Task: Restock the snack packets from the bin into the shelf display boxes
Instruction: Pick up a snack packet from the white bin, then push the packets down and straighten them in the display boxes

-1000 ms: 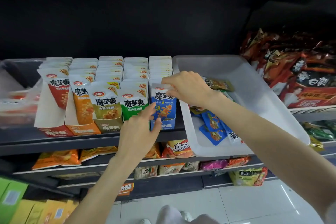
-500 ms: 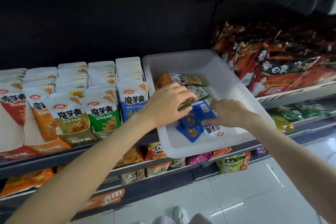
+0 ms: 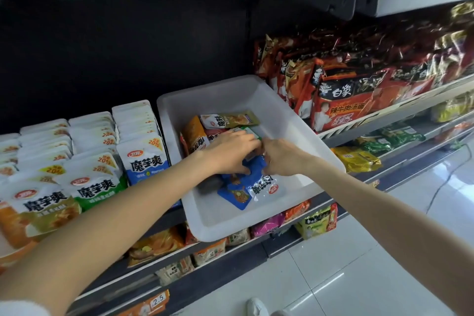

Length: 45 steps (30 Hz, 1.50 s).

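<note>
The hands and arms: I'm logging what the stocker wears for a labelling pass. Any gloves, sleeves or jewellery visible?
Both hands, left hand and right hand, are bare, with no gloves. No ring, watch or bracelet shows. Both forearms are uncovered up to the frame edge. At the bottom left corner a bit of white fabric shows, possibly a sleeve edge.

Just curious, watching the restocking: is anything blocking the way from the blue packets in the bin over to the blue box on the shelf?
Nothing visible does. Both hands, left and right, are on the blue packets in the bin; the blue box stands just left of the bin, its top open.
</note>
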Each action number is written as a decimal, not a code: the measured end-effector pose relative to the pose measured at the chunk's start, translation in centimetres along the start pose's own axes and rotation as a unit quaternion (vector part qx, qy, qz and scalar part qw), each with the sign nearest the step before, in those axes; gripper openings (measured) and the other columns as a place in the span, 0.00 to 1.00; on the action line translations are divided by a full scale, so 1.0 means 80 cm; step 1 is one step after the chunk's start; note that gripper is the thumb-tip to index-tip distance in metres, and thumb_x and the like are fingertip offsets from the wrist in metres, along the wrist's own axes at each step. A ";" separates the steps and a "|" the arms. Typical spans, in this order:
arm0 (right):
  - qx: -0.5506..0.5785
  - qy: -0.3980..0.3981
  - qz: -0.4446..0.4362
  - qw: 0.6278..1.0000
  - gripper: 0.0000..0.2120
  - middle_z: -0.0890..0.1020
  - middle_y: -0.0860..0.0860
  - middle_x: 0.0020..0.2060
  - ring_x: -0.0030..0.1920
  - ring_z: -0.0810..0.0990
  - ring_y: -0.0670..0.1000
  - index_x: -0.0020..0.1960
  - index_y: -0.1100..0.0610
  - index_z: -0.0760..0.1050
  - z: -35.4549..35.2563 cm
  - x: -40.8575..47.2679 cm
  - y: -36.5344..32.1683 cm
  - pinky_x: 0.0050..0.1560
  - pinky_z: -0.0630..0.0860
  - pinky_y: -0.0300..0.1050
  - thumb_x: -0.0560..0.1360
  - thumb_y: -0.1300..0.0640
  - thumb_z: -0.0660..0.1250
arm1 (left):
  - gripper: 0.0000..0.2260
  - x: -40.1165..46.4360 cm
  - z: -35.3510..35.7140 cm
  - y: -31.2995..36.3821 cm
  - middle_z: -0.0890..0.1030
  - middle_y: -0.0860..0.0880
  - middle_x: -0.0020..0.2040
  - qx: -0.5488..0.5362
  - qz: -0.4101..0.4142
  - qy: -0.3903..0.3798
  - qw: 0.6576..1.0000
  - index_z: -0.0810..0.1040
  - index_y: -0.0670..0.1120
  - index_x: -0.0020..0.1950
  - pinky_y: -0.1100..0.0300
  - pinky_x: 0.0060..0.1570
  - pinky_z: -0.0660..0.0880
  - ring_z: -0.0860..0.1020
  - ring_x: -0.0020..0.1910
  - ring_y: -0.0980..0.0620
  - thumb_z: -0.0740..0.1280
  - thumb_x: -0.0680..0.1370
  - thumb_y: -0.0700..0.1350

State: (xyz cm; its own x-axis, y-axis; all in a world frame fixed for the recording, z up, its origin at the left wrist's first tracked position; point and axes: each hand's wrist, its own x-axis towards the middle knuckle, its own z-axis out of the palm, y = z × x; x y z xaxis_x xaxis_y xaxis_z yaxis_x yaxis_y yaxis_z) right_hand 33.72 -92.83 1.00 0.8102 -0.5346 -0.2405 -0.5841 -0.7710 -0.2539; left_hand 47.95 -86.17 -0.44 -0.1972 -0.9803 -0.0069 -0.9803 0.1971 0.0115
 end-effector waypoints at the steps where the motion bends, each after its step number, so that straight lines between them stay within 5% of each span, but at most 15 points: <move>1: 0.057 0.012 0.007 0.998 0.15 0.79 0.58 0.52 0.49 0.79 0.57 0.55 0.64 0.72 -0.004 0.001 0.004 0.43 0.73 0.46 0.71 0.60 0.70 | 0.24 -0.002 -0.003 -0.002 0.74 0.52 0.54 -0.014 0.003 0.022 1.000 0.72 0.49 0.57 0.57 0.52 0.68 0.72 0.57 0.50 0.75 0.67 0.55; 5: 0.389 0.065 0.023 0.919 0.11 0.79 0.57 0.39 0.38 0.78 0.53 0.49 0.58 0.74 -0.028 -0.014 0.015 0.40 0.76 0.46 0.71 0.70 0.69 | 0.33 -0.029 -0.020 -0.010 0.70 0.54 0.66 -0.144 0.028 0.048 0.988 0.67 0.54 0.69 0.60 0.60 0.67 0.68 0.65 0.55 0.75 0.68 0.55; 9: 0.476 0.095 -0.026 0.874 0.08 0.81 0.50 0.40 0.38 0.81 0.41 0.52 0.59 0.78 -0.060 -0.037 0.008 0.36 0.74 0.29 0.73 0.67 0.69 | 0.32 -0.058 -0.037 -0.014 0.63 0.56 0.74 -0.164 0.036 0.120 0.978 0.63 0.58 0.73 0.59 0.65 0.64 0.63 0.70 0.57 0.72 0.71 0.53; 12: 0.510 0.086 -0.056 0.854 0.09 0.83 0.50 0.42 0.38 0.82 0.40 0.55 0.62 0.79 -0.072 -0.043 -0.004 0.39 0.75 0.30 0.76 0.67 0.65 | 0.16 -0.072 -0.047 -0.013 0.80 0.53 0.58 -0.122 0.023 0.314 0.941 0.78 0.49 0.63 0.62 0.54 0.72 0.76 0.55 0.58 0.64 0.76 0.49; 14: 0.520 0.084 -0.067 0.848 0.10 0.82 0.51 0.41 0.37 0.81 0.43 0.55 0.61 0.79 -0.075 -0.044 -0.014 0.40 0.77 0.33 0.78 0.66 0.61 | 0.11 -0.081 -0.054 -0.010 0.83 0.53 0.42 -0.182 -0.049 0.402 0.896 0.81 0.43 0.54 0.62 0.39 0.76 0.79 0.39 0.58 0.64 0.78 0.48; 18: 0.447 0.128 -0.118 0.877 0.07 0.80 0.45 0.41 0.35 0.77 0.35 0.53 0.58 0.78 -0.087 -0.041 -0.042 0.38 0.73 0.29 0.78 0.63 0.63 | 0.04 -0.094 -0.067 -0.006 0.82 0.59 0.45 -0.428 -0.160 0.329 0.826 0.78 0.49 0.52 0.66 0.41 0.78 0.82 0.44 0.62 0.67 0.77 0.44; 24: 0.441 0.171 -0.150 0.868 0.10 0.84 0.49 0.45 0.37 0.81 0.43 0.55 0.57 0.72 -0.093 -0.024 -0.087 0.30 0.73 0.34 0.75 0.60 0.69 | 0.08 -0.139 -0.073 -0.003 0.83 0.58 0.45 -0.495 -0.173 0.297 0.798 0.76 0.55 0.51 0.63 0.42 0.79 0.82 0.43 0.60 0.68 0.76 0.43; 28: 0.371 0.215 -0.218 0.877 0.12 0.83 0.45 0.38 0.32 0.80 0.43 0.49 0.52 0.68 -0.085 -0.014 -0.126 0.28 0.75 0.38 0.73 0.61 0.71 | 0.16 -0.190 -0.080 0.001 0.80 0.60 0.44 -0.401 -0.245 0.395 0.789 0.69 0.62 0.53 0.64 0.35 0.77 0.81 0.37 0.60 0.71 0.74 0.46; 32: 0.256 0.275 -0.297 0.878 0.11 0.79 0.44 0.36 0.35 0.80 0.44 0.48 0.53 0.69 -0.064 0.001 -0.167 0.39 0.78 0.39 0.73 0.61 0.71 | 0.17 -0.241 -0.058 -0.006 0.76 0.63 0.48 -0.265 -0.311 0.427 0.807 0.69 0.53 0.60 0.68 0.40 0.76 0.78 0.42 0.63 0.70 0.75 0.44; 34: 0.181 0.293 -0.327 0.880 0.09 0.80 0.44 0.36 0.36 0.80 0.45 0.49 0.55 0.72 -0.053 0.011 -0.176 0.41 0.78 0.44 0.73 0.59 0.70 | 0.15 -0.254 -0.042 -0.011 0.80 0.56 0.46 -0.198 -0.346 0.406 0.822 0.72 0.46 0.60 0.63 0.45 0.78 0.79 0.42 0.61 0.70 0.75 0.43; 37: 0.111 0.302 -0.363 0.874 0.07 0.82 0.47 0.38 0.37 0.81 0.47 0.49 0.59 0.74 -0.037 0.023 -0.179 0.41 0.79 0.50 0.73 0.60 0.70 | 0.13 -0.258 -0.027 -0.015 0.84 0.49 0.42 -0.086 -0.341 0.395 0.849 0.77 0.41 0.55 0.52 0.41 0.81 0.82 0.39 0.52 0.73 0.73 0.42; 45: 0.084 0.305 -0.388 0.866 0.07 0.83 0.51 0.40 0.38 0.82 0.50 0.50 0.59 0.75 -0.034 0.022 -0.189 0.40 0.79 0.45 0.75 0.59 0.69 | 0.14 -0.263 -0.032 -0.019 0.84 0.49 0.44 -0.001 -0.306 0.476 0.824 0.74 0.44 0.58 0.58 0.27 0.77 0.81 0.35 0.53 0.66 0.77 0.51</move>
State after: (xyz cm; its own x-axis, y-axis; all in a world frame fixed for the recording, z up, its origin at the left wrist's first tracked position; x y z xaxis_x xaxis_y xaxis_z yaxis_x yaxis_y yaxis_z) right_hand 44.12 -83.08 6.92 0.8070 -0.0022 0.5906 0.1897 -0.9461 -0.2627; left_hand 53.65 -65.84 2.23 0.4333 -0.4588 0.7757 -0.8927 -0.3365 0.2997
